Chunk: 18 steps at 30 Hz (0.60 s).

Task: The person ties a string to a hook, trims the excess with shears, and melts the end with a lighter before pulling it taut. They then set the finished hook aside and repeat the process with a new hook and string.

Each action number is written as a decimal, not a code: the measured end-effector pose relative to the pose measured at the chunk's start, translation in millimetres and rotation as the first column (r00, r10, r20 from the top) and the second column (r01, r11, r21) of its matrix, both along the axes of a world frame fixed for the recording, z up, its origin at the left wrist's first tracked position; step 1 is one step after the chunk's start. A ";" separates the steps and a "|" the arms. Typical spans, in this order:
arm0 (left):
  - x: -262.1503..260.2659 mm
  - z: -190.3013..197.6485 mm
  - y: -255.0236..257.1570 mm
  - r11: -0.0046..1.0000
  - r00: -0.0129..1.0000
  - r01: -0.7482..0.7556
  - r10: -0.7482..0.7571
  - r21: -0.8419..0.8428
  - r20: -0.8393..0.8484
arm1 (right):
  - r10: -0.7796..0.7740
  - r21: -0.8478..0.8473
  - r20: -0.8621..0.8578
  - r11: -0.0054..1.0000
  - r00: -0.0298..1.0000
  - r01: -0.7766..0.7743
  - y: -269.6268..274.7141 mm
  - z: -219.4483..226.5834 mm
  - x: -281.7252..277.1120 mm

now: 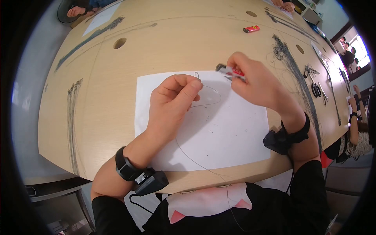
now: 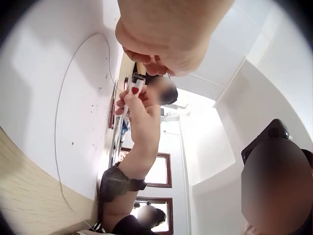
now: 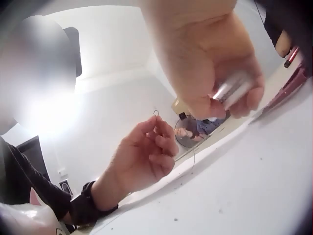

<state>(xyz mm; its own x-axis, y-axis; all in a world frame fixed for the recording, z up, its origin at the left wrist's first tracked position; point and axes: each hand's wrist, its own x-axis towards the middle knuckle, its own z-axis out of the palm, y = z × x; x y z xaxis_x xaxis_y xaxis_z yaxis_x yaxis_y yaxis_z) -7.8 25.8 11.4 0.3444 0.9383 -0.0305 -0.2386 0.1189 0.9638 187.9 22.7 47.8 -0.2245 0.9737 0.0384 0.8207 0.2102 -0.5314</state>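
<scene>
My left hand (image 1: 170, 102) pinches a thin grey thread (image 1: 221, 96) between thumb and forefinger, over a white sheet of paper (image 1: 219, 137). A small loop (image 3: 156, 112) of the thread stands up above those fingertips in the right wrist view. From the pinch, the rest curves out over the paper and trails down past the table's front edge to my lap. To the right, my right hand (image 1: 256, 80) grips a lighter (image 2: 136, 86), white with a red mark and a dark top. The lighter is apart from the thread loop, and its lower part is hidden in the fingers.
Dark specks dot the paper. A red lighter (image 1: 251, 29) lies farther back. Bundles of dark thread stretch along the left (image 1: 72, 125) and right (image 1: 295, 74) of the table. Scissors (image 1: 315, 90) lie at the right. Other people sit around the table.
</scene>
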 end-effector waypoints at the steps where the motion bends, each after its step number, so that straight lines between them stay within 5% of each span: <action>1: -0.3 -0.7 0.5 1.000 1.000 -0.004 0.004 0.018 0.002 | -0.027 0.039 -0.040 0.999 0.999 0.029 1.7 1.1 1.8; 3: 0.8 -2.0 0.4 0.999 1.000 0.003 -0.003 0.033 0.006 | -0.064 0.072 -0.079 0.995 0.995 0.069 4.8 -0.5 9.8; 5: 1.8 -2.1 0.4 1.000 1.000 -0.023 0.023 0.015 0.020 | -0.023 0.051 0.201 0.999 0.979 0.013 8.6 -7.2 22.5; 9: 0.7 -3.9 1.2 1.000 1.000 -0.004 0.003 0.031 0.027 | 0.088 0.002 0.288 0.996 0.954 -0.093 7.6 -15.2 24.6; 12: 1.3 -2.7 -0.4 1.000 1.000 -0.002 0.001 0.019 0.031 | 0.117 0.189 0.291 0.966 0.950 -0.177 2.4 -9.9 15.7; 14: 1.9 0.0 -2.4 1.000 0.999 0.006 -0.006 0.012 -0.040 | 0.085 0.109 -0.263 0.992 0.961 -0.058 -1.7 6.5 -4.6; 18: 3.0 -1.9 -4.4 0.998 0.999 0.041 -0.041 0.042 -0.003 | 0.161 0.101 -0.481 0.987 0.862 -0.128 -12.2 6.8 -18.9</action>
